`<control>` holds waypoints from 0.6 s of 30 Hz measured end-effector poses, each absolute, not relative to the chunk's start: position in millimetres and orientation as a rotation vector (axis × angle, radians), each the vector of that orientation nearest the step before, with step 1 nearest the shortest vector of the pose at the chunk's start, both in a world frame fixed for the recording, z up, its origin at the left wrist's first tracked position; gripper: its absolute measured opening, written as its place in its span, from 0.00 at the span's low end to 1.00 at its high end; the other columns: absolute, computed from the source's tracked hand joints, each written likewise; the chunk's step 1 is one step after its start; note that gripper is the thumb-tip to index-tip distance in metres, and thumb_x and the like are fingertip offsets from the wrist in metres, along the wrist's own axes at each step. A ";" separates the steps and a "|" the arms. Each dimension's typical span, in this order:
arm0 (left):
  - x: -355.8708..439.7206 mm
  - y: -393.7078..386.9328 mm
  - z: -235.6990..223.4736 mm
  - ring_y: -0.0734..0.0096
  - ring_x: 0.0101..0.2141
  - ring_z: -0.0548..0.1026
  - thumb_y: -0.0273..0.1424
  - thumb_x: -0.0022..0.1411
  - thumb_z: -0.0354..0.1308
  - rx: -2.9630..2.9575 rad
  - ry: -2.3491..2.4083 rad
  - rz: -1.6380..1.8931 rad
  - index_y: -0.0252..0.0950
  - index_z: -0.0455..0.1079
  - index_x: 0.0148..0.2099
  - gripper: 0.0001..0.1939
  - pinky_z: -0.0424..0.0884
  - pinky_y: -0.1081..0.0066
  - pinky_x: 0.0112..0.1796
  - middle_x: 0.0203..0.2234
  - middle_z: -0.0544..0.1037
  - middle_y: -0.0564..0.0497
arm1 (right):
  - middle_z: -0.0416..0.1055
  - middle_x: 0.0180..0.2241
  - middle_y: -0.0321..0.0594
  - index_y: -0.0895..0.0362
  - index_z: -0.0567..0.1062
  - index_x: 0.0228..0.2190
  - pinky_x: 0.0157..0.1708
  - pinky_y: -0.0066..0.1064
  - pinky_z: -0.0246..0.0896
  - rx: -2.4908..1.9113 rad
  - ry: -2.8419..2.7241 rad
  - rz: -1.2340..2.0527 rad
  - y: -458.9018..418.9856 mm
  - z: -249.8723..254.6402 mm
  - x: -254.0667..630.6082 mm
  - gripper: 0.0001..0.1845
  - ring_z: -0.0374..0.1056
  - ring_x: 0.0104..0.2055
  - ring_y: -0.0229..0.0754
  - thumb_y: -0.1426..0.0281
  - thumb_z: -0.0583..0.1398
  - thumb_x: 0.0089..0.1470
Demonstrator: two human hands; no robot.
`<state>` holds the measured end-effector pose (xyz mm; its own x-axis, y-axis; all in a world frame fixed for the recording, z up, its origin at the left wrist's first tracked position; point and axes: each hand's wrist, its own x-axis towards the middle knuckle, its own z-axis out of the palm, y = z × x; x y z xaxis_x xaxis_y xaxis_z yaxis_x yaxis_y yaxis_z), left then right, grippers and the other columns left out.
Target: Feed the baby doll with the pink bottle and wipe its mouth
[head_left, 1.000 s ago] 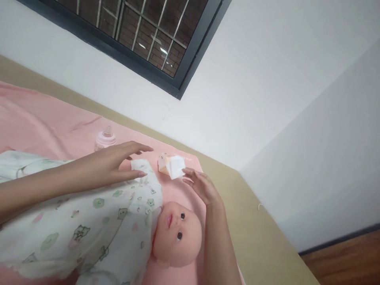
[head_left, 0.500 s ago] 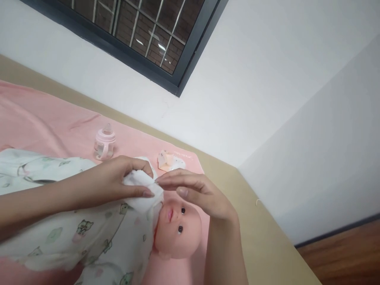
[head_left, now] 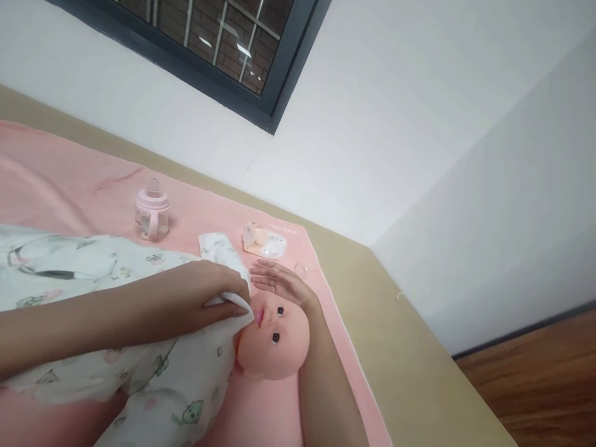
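white wipe (head_left: pixel 242 302) now at chin of doll (head_left: pixel 286 347), pinched by left hand (head_left: pixel 209 292) alone; right hand (head_left: pixel 279 280) withdrawn beside head, fingers extended, nothing visibly held.

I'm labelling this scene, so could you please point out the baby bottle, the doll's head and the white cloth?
Baby bottle (head_left: pixel 153 215), head camera view, its front below the collar.
Doll's head (head_left: pixel 285 336), head camera view, the forehead.
White cloth (head_left: pixel 240 300), head camera view, its upper part.
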<state>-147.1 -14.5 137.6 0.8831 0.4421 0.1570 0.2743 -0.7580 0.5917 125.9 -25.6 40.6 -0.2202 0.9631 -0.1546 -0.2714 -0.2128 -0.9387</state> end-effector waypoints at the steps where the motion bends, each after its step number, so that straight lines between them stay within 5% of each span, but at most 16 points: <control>1: -145.1 -15.0 137.3 0.69 0.29 0.73 0.32 0.60 0.51 2.499 0.516 0.385 0.42 0.73 0.31 0.10 0.61 0.73 0.30 0.28 0.77 0.57 | 0.73 0.48 0.47 0.58 0.72 0.48 0.59 0.43 0.55 -1.016 -1.003 1.608 -25.4 38.3 125.2 0.23 0.72 0.47 0.44 0.64 0.64 0.50; 13: -132.3 -13.9 128.5 0.68 0.27 0.70 0.26 0.55 0.50 2.643 0.495 0.383 0.40 0.70 0.30 0.09 0.58 0.71 0.26 0.26 0.74 0.54 | 0.74 0.48 0.48 0.58 0.72 0.47 0.58 0.45 0.58 -1.021 -0.926 1.570 -22.5 33.5 127.8 0.22 0.72 0.48 0.46 0.64 0.64 0.51; 18: -130.0 -10.8 118.0 0.66 0.32 0.71 0.24 0.54 0.53 2.675 0.432 0.501 0.40 0.70 0.32 0.07 0.61 0.71 0.33 0.29 0.74 0.54 | 0.74 0.48 0.47 0.58 0.71 0.47 0.58 0.46 0.58 -1.026 -0.918 1.581 -20.5 32.8 129.0 0.23 0.72 0.48 0.46 0.64 0.65 0.50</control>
<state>-130.0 -10.8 118.0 0.8891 0.3615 0.2807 0.2245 -0.8789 0.4208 129.0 -20.5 32.8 -0.1419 0.9742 -0.1754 -0.3304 -0.2137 -0.9193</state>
